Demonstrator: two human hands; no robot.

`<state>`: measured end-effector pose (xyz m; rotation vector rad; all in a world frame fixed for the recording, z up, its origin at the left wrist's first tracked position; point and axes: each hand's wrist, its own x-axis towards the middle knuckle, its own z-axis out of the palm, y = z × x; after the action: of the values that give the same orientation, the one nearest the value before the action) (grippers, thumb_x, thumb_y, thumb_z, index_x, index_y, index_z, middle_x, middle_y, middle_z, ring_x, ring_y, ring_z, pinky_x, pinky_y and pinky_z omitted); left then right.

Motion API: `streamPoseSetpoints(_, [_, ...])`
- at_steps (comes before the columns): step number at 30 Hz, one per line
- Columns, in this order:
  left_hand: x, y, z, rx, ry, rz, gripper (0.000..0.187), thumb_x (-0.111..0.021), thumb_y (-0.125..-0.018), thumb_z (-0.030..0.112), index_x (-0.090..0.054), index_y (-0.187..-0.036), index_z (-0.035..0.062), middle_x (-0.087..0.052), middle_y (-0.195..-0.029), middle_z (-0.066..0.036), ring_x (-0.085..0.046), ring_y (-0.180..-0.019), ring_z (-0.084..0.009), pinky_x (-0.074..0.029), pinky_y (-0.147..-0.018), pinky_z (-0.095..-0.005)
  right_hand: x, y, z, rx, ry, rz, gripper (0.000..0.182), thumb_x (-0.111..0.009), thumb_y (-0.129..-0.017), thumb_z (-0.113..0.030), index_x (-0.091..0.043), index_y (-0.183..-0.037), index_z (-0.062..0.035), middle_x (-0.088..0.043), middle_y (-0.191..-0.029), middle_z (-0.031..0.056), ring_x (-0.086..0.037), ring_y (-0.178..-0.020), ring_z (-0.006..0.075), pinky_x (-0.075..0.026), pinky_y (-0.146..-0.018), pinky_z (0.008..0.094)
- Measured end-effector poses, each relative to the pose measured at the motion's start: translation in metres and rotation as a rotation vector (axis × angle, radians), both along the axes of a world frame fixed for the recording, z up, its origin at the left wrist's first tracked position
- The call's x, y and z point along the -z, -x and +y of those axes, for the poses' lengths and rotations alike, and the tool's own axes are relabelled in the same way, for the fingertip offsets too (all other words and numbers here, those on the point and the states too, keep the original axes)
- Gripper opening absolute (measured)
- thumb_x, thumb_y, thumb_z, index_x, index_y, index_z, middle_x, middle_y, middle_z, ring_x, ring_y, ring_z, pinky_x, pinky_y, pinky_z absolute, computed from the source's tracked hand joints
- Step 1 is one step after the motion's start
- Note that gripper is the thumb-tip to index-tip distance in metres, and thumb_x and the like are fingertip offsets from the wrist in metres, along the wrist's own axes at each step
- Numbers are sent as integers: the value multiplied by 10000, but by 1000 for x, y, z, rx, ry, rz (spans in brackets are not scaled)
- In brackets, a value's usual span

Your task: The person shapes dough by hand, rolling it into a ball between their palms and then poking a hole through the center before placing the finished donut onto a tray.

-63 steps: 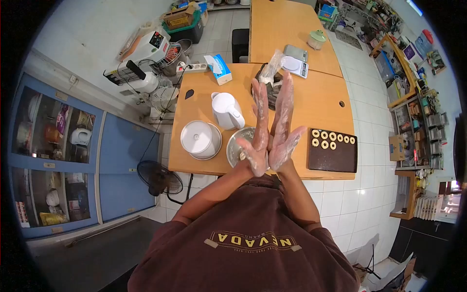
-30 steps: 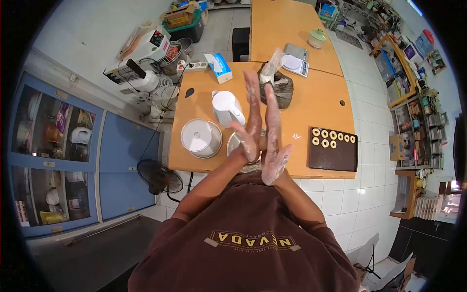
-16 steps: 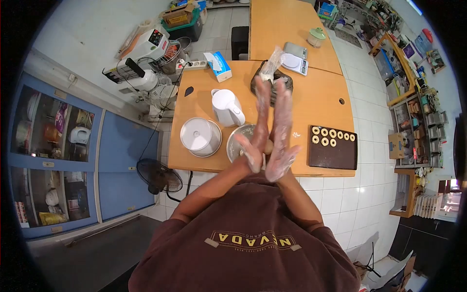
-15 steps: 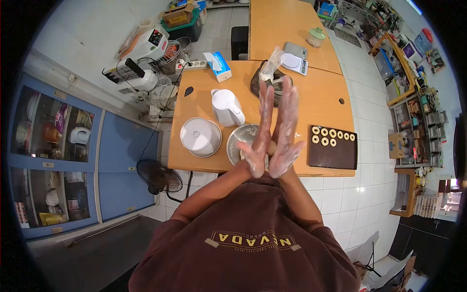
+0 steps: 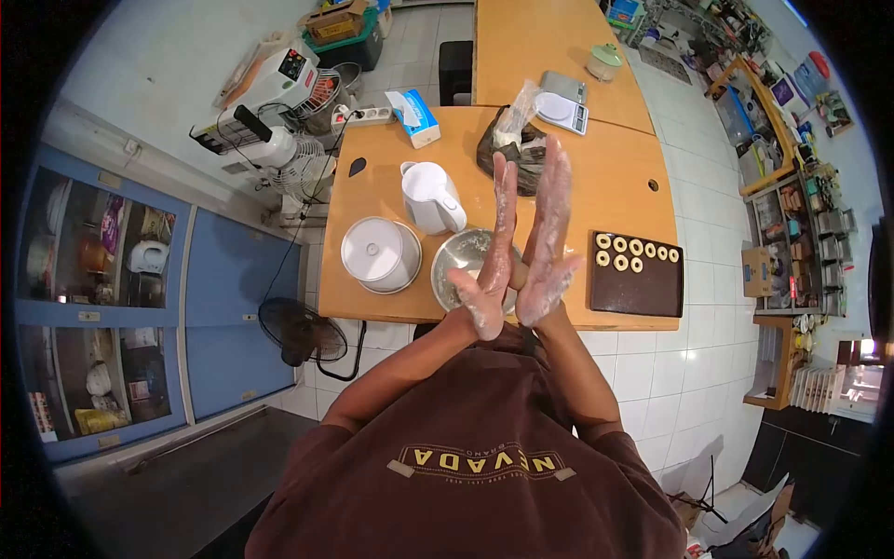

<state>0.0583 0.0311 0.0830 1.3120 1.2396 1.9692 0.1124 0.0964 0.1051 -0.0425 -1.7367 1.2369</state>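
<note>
My left hand and my right hand are raised above the near edge of the table, palms facing and fingers stretched out straight. Both look coated in something whitish, perhaps thin clear gloves with flour. A small ball of pale dough is held between the two palms, mostly hidden by them. Below and left of the hands sits a metal mixing bowl with whitish residue inside. To the right, a dark baking tray carries several pale ring-shaped dough pieces in rows.
Left of the bowl stand a white lidded container and a white jug. Behind the hands lie a dark plastic bag and a white kitchen scale. A tissue box stands farther back. A black fan is beside the table.
My hands stay palm to palm around the dough ball, with their fingers a little farther apart and the palms slightly shifted against each other. The whole view has moved slightly.
</note>
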Motion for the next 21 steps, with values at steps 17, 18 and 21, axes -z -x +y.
streamPoseSetpoints(17, [-47, 2, 3, -89, -41, -98, 1380, 50, -701, 1027, 67, -1652, 27, 85, -1748, -113, 55, -1608, -280, 59, -1271, -469, 21, 0, 0, 0, -92, -58, 1015, -156, -980, -784, -173, -1653, -24, -111, -1714, 256, -51, -1597, 425, 75, -1235, 585])
streamPoseSetpoints(18, [-52, 9, 6, -134, -51, -130, 1373, 47, -703, 1027, 66, -1656, 39, 84, -1749, -108, 55, -1609, -274, 51, -1273, -468, 23, 0, -7, -10, -112, -60, 1024, -150, -976, -791, -174, -1653, -23, -114, -1712, 259, -53, -1596, 428, 78, -1233, 587])
streamPoseSetpoints(21, [-16, 19, 10, -95, -16, -59, 1230, 72, -812, 934, 68, -1653, 38, 125, -1738, -141, 119, -1599, -303, 97, -1262, -477, 13, -3, -15, -41, -83, -51, 1027, -137, -975, -790, -179, -1651, -18, -116, -1712, 261, -51, -1596, 426, 84, -1230, 590])
